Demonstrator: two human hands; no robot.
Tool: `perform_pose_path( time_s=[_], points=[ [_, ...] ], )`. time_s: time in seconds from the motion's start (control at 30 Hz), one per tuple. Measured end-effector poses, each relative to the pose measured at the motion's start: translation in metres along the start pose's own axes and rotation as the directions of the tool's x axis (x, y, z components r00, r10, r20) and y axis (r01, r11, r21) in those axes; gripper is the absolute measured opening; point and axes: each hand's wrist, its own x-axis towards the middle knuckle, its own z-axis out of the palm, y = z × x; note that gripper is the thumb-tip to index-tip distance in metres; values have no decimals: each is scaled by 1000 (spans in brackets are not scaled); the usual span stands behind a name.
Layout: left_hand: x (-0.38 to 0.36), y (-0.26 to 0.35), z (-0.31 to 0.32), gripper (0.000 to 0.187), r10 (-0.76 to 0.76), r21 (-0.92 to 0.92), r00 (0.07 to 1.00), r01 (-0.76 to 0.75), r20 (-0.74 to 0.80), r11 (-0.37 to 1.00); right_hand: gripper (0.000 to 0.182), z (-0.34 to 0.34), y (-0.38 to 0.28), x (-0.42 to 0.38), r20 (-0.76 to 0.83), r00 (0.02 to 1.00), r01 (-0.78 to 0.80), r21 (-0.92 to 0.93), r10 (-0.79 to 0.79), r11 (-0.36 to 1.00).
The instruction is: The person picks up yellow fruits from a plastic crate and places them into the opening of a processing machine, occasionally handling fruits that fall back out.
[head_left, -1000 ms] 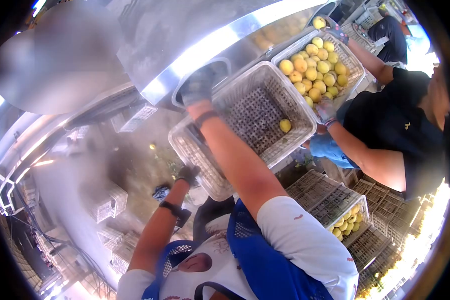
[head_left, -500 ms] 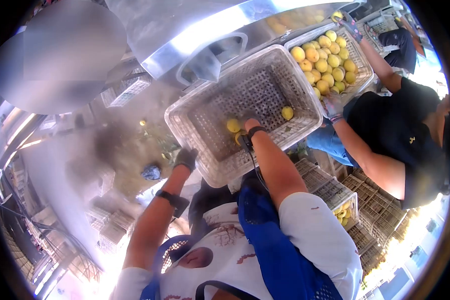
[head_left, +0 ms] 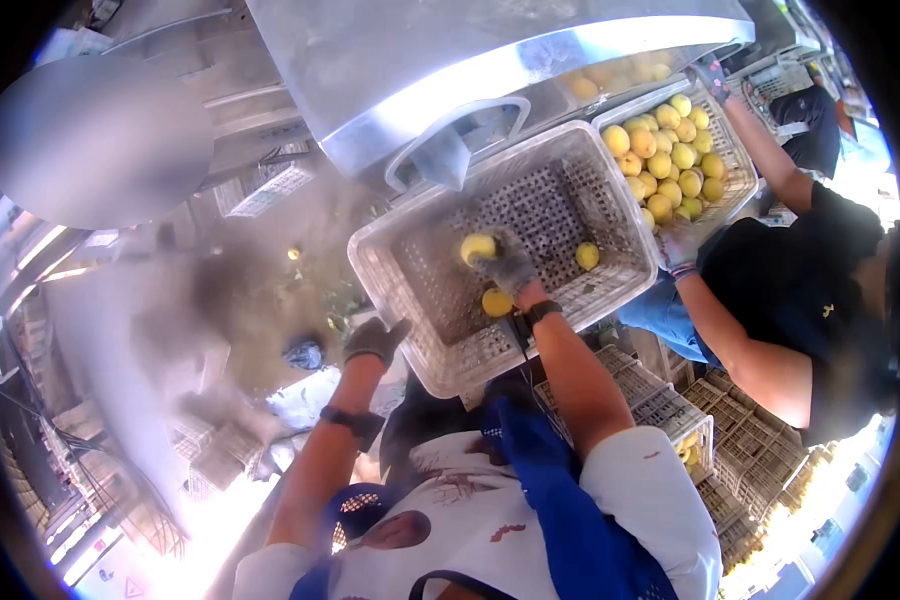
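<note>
My gloved right hand [head_left: 511, 267] is inside a plastic crate [head_left: 625, 277], its fingers closed on a yellow peach [head_left: 477, 249]. A second peach [head_left: 496, 302] lies close below that hand, near the crate's near wall. Further right on the crate floor rests another peach [head_left: 587, 256]. At the left rim, my gloved left hand [head_left: 374, 343] has its thumb stretched out to the crate edge and its fingers apart from the wall.
A metal machine edge with a chute [head_left: 440, 160] stands behind the crate. At right, a co-worker [head_left: 760, 300] reaches around a crate filled with yellow peaches [head_left: 670, 150]. Stacked crates [head_left: 750, 425] stand lower right. A dark plastic bag [head_left: 303, 353] lies on the ground at left.
My right hand has lifted a peach up from the crate floor, while another peach now shows below it. My left hand has slid down along the left rim, its thumb now outstretched.
</note>
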Motion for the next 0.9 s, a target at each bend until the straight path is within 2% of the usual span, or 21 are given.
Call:
perform_pose_path(
  time_s=[0.03,0.07,0.13,0.17,0.2,0.23,0.27,0.3,0.37,0.4,0.43,0.47,0.5,0.57,0.63,0.67,0.7,0.73,0.83,0.87,0.9],
  points=[
    [0,-6,8,86,33,10,974,-31,-224,999,57,-13,-19,-11,-64,979,199,110,-193,974],
    [-9,2,5,84,50,-52,937,-73,-345,996,57,-28,-42,-22,-82,977,207,100,-199,973],
    [-28,27,-2,68,73,-60,881,-114,-467,992,65,-54,-94,-48,142,988,-141,673,60,726],
    [-30,37,-2,68,83,-62,880,-126,-467,990,65,-62,-115,-62,133,989,-133,668,59,732],
    [-33,43,-4,63,259,-424,900,-399,-351,813,65,-64,-135,-75,99,994,-28,683,-55,730],
    [-36,49,-8,58,455,-728,836,-513,-305,454,65,-63,-152,-87,66,983,78,697,-172,713],
    [-46,68,-20,60,555,-824,751,-533,-357,190,66,-63,-167,-96,55,980,100,701,-193,706],
    [-57,86,-32,60,552,-817,747,-545,-369,191,66,-57,-172,-104,56,977,108,705,-207,701],
    [-88,125,-67,72,697,-588,561,-771,-447,244,63,-43,-181,-115,-57,992,114,764,-110,636],
    [-82,127,-65,72,697,-583,559,-775,-450,245,56,-42,-190,-118,-20,997,60,819,-75,571],
    [-72,125,-58,77,699,-797,570,-604,-432,-1,56,-37,-184,-116,-20,997,60,820,-77,569],
    [-69,126,-57,83,707,-905,574,-349,-412,-244,53,-32,-173,-111,-37,998,55,797,-42,601],
    [-66,125,-57,83,708,-905,574,-351,-411,-240,51,-28,-162,-110,-58,998,48,774,-5,631],
    [-64,128,-63,89,669,-748,529,-661,-522,-62,50,-38,-178,-117,-54,993,-31,745,106,666],
    [-69,136,-75,86,693,-739,531,-673,-488,-5,55,-49,-189,-106,-150,977,211,640,-150,739],
    [-73,141,-84,82,711,-727,536,-685,-455,52,55,-54,-191,-102,-152,977,214,640,-152,738],
    [-75,144,-89,79,727,-711,543,-695,-421,107,57,-60,-191,-99,-202,932,358,371,-302,857],
    [-72,147,-85,73,824,-920,421,-78,-380,-384,60,-64,-192,-96,-200,869,473,64,-453,878],
    [-50,141,-85,70,847,-938,402,-156,-347,-310,65,-66,-199,-90,-159,918,381,94,-364,920],
    [-38,137,-85,68,830,-892,370,-341,-418,-297,65,-66,-202,-86,-163,917,381,96,-363,920],
    [-27,130,-87,68,832,-894,371,-340,-413,-292,67,-65,-206,-81,-152,908,397,20,-390,918]
  ],
)
